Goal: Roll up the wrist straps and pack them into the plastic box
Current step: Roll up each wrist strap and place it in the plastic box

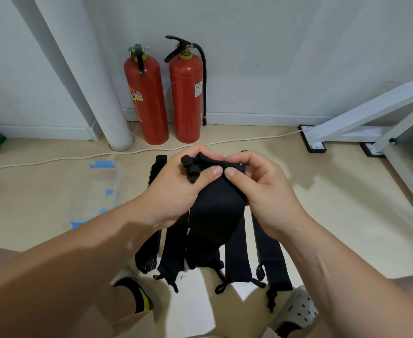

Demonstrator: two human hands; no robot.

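In the head view, both hands meet over the floor (334, 191) and hold one black wrist strap (215, 211) up between them. The left hand (176, 189) has its grip closed on the strap's upper end, thumb pressed on the front face and fingers curled behind, with the strap's small loop and cord poking out beside the thumb. The right hand (264, 189) has its grip closed too, its thumb pinching the same upper edge just beside the left thumb, fingers wrapped behind the fabric. The strap hangs down from both grips in a broad curved fold. Beneath it, the other straps (237, 252) lie flat on the floor side by side, their loop ends towards the person's feet. The clear plastic box (107, 189), with blue clips, sits on the floor to the left of the straps, apart from both hands. Two red fire extinguishers (187, 93) stand against the wall beside a white pipe (98, 81), and a white cable (54, 159) runs along the floor.
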